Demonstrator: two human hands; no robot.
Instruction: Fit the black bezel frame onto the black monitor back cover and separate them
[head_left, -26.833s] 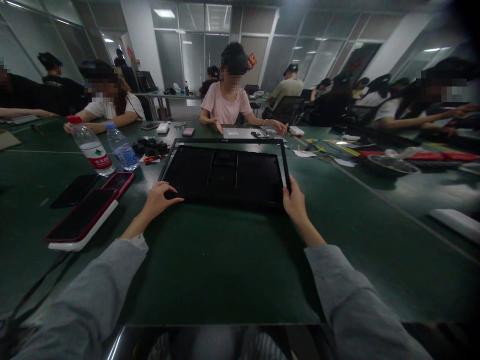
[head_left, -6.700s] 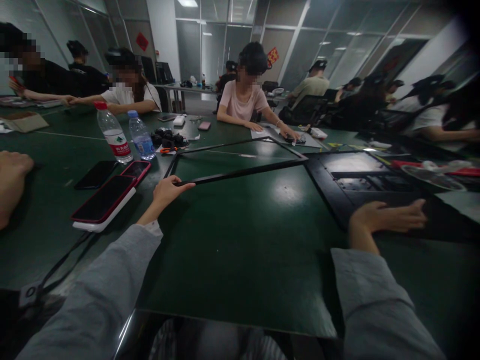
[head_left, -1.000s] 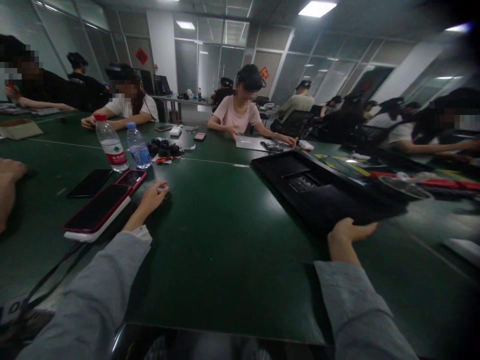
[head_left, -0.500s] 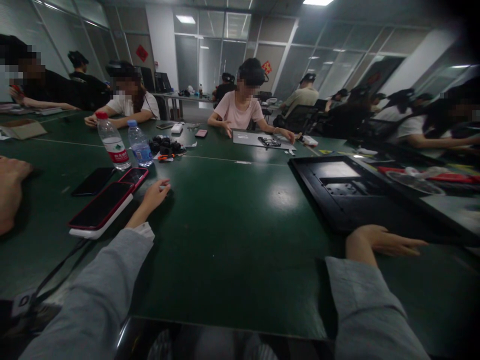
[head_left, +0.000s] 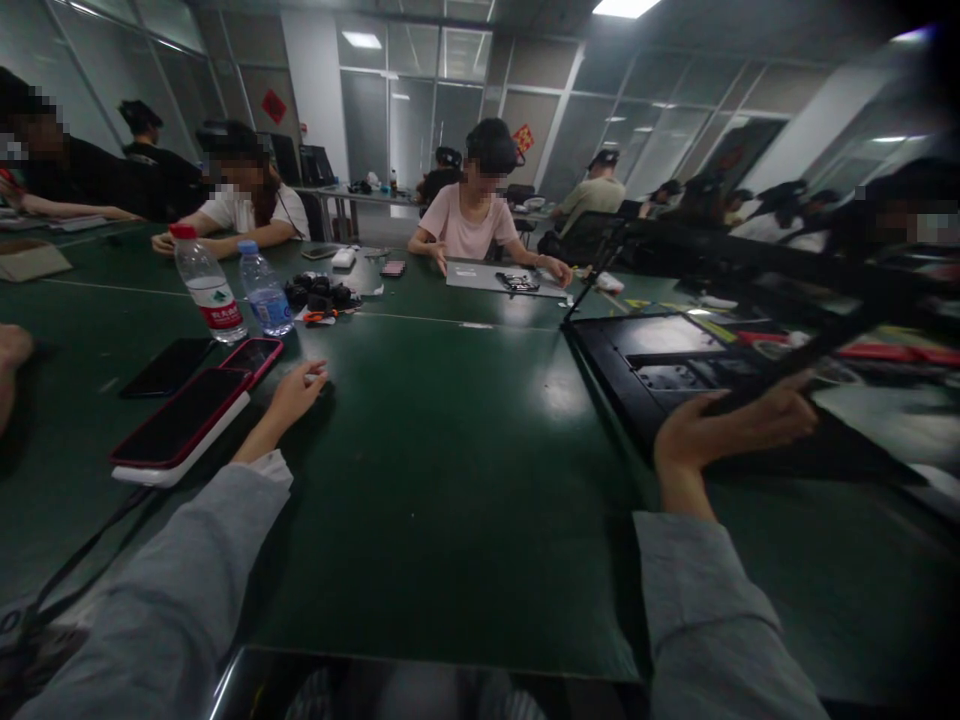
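My right hand (head_left: 724, 435) grips the near edge of a thin black rectangular frame (head_left: 832, 340) and holds that edge up at a tilt. The frame's far left corner stays low, close to the table. Beneath it lies a flat black panel (head_left: 679, 335) with a shiny rectangle and recessed parts, partly hidden by the frame and my hand. My left hand (head_left: 294, 395) hovers over or rests on the green table, fingers curled together. A small whitish bit shows at its fingertips, too small to name.
Left of my left hand are a red-edged phone (head_left: 184, 415) on a white block, a dark phone (head_left: 169, 367) and two water bottles (head_left: 266, 290). Black gear (head_left: 322, 292) lies behind them. Across the green table (head_left: 450, 450), a person in pink (head_left: 480, 215) works at a grey board.
My right hand has risen, lifting the black frame's near edge up from the panel. My left hand keeps its pose. The view has shifted slightly to the right.
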